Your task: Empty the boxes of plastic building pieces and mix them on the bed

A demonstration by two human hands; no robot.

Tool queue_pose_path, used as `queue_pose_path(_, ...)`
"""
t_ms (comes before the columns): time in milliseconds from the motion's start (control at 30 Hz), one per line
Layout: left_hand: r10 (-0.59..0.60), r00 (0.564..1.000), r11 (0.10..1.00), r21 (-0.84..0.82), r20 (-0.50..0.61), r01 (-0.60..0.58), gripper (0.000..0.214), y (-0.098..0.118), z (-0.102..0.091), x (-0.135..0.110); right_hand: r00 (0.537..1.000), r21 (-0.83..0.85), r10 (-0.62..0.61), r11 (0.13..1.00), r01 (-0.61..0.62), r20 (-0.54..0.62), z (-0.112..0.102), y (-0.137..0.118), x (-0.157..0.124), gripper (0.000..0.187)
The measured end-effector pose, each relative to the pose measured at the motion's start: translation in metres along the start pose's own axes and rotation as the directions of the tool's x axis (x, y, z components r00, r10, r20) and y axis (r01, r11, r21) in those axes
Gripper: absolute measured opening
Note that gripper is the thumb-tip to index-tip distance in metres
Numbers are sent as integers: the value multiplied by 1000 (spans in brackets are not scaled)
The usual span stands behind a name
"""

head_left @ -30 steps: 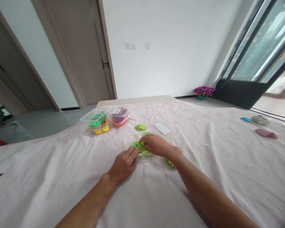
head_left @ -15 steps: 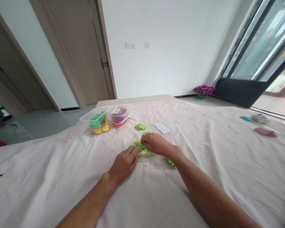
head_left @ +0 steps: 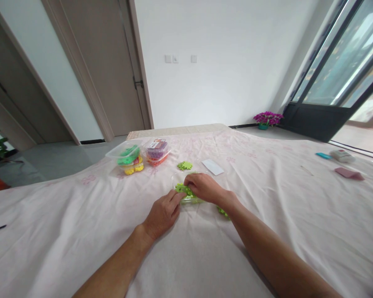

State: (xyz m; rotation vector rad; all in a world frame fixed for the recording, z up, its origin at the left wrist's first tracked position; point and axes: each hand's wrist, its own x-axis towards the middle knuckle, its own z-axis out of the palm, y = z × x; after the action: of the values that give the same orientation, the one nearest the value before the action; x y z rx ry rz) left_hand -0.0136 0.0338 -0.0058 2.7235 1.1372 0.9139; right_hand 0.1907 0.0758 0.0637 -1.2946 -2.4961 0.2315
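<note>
In front of me stands a clear plastic box (head_left: 191,201) with light green toothed pieces (head_left: 180,188) inside. My left hand (head_left: 162,213) is closed at the box's near left side, thumb and fingers on its edge and fingertips reaching the pieces. Over the box, my right hand (head_left: 203,187) has its fingers curled down in a pinch among the green pieces; what lies between the fingertips is mostly hidden. A flat green toothed piece (head_left: 185,165) lies just beyond the box. More green toothed pieces (head_left: 223,212) are partly covered by my right forearm.
A white card (head_left: 213,167) lies beyond my right hand. Further left are tubs of green and yellow pieces (head_left: 129,159) and a box of purple and orange pieces (head_left: 157,152). A pink cloth (head_left: 349,173) and a blue item (head_left: 323,155) lie far right on the bedsheet (head_left: 282,207).
The whole view has shifted very slightly. Both hands stay at the box, with the right fingers moving only a little among the green pieces.
</note>
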Motion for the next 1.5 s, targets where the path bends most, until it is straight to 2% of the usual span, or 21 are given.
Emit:
queue_pose_path(367,-8,1000,1000,-5,-1,8,40,0,1,-1,1000,60,13,998,-13,-13,2,1,1,28)
queue_pose_path(700,-6,1000,1000,-1,4,6,41,-1,2,-1,994,-26,46,999,-44,98,5,1,0,29)
queue_pose_path(900,-11,1000,1000,-17,9,11,43,-1,2,0,991,-53,65,997,-60,114,6,1,1,31)
queue_pose_path(1267,-17,1000,998,58,13,16,32,1,0,1,990,-70,88,994,-81,113,3,-2,-1,28)
queue_pose_path(1367,7,1000,995,100,-11,-6,29,1,-1,1,994,-9,73,997,-73,81,3,0,-1,28)
queue_pose_path(1500,22,999,989,149,-47,-14,26,3,-1,1,998,196,66,979,-61,-22,2,11,3,33)
